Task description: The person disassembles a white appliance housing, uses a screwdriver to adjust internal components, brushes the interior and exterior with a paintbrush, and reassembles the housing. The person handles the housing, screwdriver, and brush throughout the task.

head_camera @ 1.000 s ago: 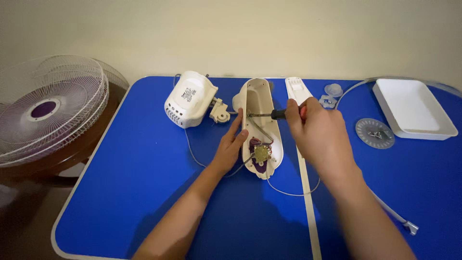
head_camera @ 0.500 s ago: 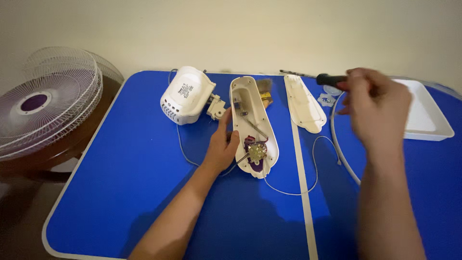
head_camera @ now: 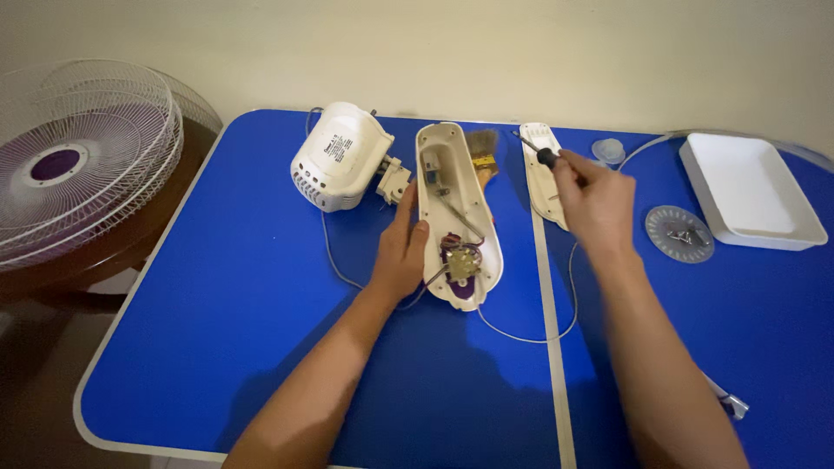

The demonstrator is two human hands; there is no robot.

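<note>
Screwdriver (head_camera: 540, 155) pinched in the fingertips (head_camera: 566, 167) of the right hand (head_camera: 595, 204), black handle peeking out past them, thin metal tip pointing up and to the left. Held over the flat white cover (head_camera: 543, 174), near the top edge of the table (head_camera: 217, 304). Cannot tell if tip touches cover.

Left hand (head_camera: 401, 252) laid flat beside the open white shell (head_camera: 459, 213), fingers straight and close together, thumb pressed on the shell's left rim. Holding nothing, just pushing down.

Shell long and rounded like a boat, smooth plastic, hollow inside. Thin metal rod running down its middle. Purple part and small brass-coloured switch (head_camera: 460, 260) at the lower end. Thin white wire (head_camera: 521, 334) curling out from under it across the table.

Brush (head_camera: 482, 152) with brown bristles poking out behind the shell's top.

White motor (head_camera: 339, 169) up to the left, rounded, with slits along its bottom and a white rectangle label with dark print on top.

Small clear cap (head_camera: 608, 150) near the right hand. Round see-through disc (head_camera: 679, 233) with tiny bits on it further right. White tray (head_camera: 751, 191), shiny, square-cornered, just beside the disc.

Table bright blue, smooth, pale rim, pale seam down the middle.

Fan grille (head_camera: 78, 161) far left, thin white wires, purple middle, off the table.
</note>
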